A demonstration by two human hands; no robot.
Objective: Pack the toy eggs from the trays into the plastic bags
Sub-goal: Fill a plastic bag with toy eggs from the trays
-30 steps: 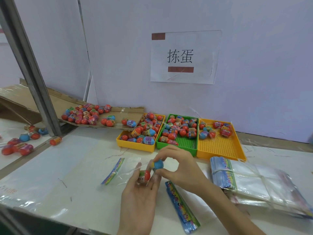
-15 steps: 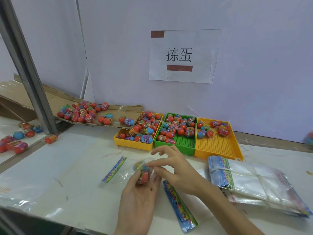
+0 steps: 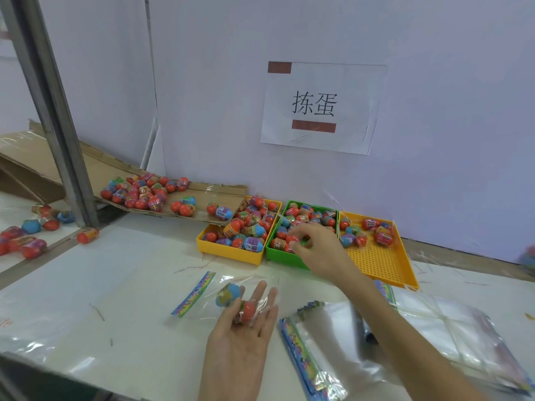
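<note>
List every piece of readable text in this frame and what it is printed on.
"拣蛋": black characters on the white paper sign taped to the wall.
Wrapper labels on the small plastic toy eggs: too small to read.
Print on the colourful header strips of the clear plastic bags: blurred, unreadable.

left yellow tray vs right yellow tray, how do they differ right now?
Fill: the left yellow tray is piled with toy eggs that hide most of its floor; the right yellow tray holds only a few, at its far end, with bare perforated floor in front.
Neighbours: the left one sits under the edge of the cardboard sheet; the right one has nothing over it.
Both are yellow rectangular trays flanking the green tray.
</note>
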